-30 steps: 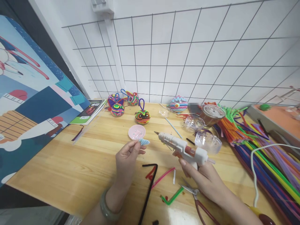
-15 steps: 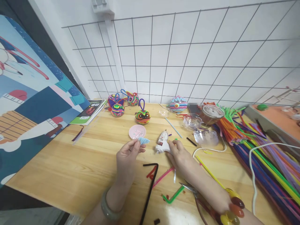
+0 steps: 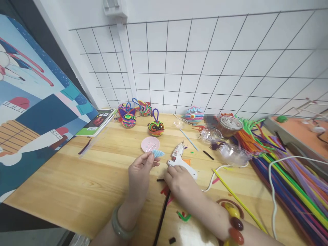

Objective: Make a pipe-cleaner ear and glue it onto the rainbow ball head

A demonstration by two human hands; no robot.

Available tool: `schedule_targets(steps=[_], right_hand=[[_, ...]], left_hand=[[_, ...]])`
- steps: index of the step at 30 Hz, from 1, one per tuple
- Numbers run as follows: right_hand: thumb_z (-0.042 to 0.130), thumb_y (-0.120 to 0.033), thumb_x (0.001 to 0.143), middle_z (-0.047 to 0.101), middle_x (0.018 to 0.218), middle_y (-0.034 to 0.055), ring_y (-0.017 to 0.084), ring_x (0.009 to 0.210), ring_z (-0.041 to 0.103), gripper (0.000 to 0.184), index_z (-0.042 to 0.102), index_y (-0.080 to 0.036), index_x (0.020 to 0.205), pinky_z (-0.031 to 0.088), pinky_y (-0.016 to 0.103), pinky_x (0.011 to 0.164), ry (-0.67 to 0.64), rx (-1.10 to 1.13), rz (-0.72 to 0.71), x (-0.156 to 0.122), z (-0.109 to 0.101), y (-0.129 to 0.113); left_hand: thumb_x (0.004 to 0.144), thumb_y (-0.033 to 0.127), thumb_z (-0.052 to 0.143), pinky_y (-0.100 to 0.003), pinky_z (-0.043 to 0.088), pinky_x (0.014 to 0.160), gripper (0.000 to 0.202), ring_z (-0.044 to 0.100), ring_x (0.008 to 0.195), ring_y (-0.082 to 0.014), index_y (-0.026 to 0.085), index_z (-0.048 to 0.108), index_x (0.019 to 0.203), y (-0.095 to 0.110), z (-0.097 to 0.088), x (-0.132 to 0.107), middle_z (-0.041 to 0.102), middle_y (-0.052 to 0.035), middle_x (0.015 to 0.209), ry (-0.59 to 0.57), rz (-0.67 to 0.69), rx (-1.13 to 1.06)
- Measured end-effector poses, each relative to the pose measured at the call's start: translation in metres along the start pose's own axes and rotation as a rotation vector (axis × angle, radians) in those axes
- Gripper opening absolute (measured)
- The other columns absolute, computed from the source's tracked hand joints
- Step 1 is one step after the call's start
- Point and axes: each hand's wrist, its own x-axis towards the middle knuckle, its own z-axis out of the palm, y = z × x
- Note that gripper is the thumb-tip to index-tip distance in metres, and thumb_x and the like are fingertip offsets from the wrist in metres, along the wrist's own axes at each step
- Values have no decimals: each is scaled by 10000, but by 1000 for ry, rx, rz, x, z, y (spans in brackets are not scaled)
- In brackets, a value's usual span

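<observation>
My left hand (image 3: 140,172) is closed, pinching a small light-blue fuzzy pipe-cleaner piece (image 3: 159,153), flat and tapering to the right, just in front of a pink dish (image 3: 150,145) with tiny clear bits in it. A white hot glue gun (image 3: 186,167) lies on the table, its nozzle pointing away from me. My right hand (image 3: 179,181) is at the gun's rear end, fingers curled downward and fingertips hidden; what they hold, if anything, does not show. Under and beside this hand run a black pipe cleaner (image 3: 162,215) and red and green scraps (image 3: 183,216).
Pipe-cleaner ball ornaments (image 3: 156,127) stand along the back. Clear plastic shells (image 3: 234,154) and a lidded tin (image 3: 230,126) are at right, beside a big bundle of coloured pipe cleaners (image 3: 284,177). A white cord (image 3: 273,194) crosses the right side. A printed board (image 3: 38,112) leans at left.
My right hand has moved left and nearer from the gun's handle to its rear end. The glue gun has turned, its handle now uncovered. A clear shell has shifted right. The left hand barely moved.
</observation>
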Motion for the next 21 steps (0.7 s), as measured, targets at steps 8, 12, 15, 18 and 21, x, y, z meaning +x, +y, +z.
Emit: schedule_targets(steps=[8, 12, 15, 18, 21], right_hand=[[546, -35, 790, 634, 746, 109, 248, 701, 583, 108, 625, -102, 758, 453, 366, 614, 5, 21, 7, -3, 4, -2], [513, -95, 851, 621, 716, 59, 187, 681, 584, 126, 587, -141, 761, 470, 305, 635, 68, 204, 104, -22, -9, 15], [435, -118, 887, 604, 761, 58, 176, 705, 569, 134, 558, -158, 854, 463, 293, 639, 224, 451, 131, -34, -19, 26], [426, -126, 894, 588, 790, 54, 170, 732, 556, 112, 527, -175, 884, 455, 287, 649, 382, 583, 160, -40, -22, 33], [447, -134, 892, 588, 808, 53, 169, 748, 561, 98, 531, -184, 892, 455, 280, 657, 459, 646, 208, -42, -20, 37]], left_hand=[[658, 255, 721, -267, 527, 644, 218, 651, 669, -146, 128, 683, 831, 0, -1, -1, 706, -32, 693, -24, -30, -10], [658, 253, 722, -249, 523, 635, 193, 647, 661, -136, 139, 685, 810, -1, -1, -2, 708, -24, 693, -69, -67, -12], [666, 263, 714, -220, 504, 603, 171, 618, 591, -109, 142, 693, 785, -2, 2, -5, 701, -16, 646, -134, -117, 69], [664, 270, 715, -190, 476, 567, 157, 577, 536, -86, 144, 705, 756, -4, 4, -10, 688, -6, 603, -215, -149, 167], [659, 274, 720, -192, 477, 565, 158, 571, 536, -84, 151, 712, 758, -7, 5, -14, 701, -13, 659, -274, -202, 198]])
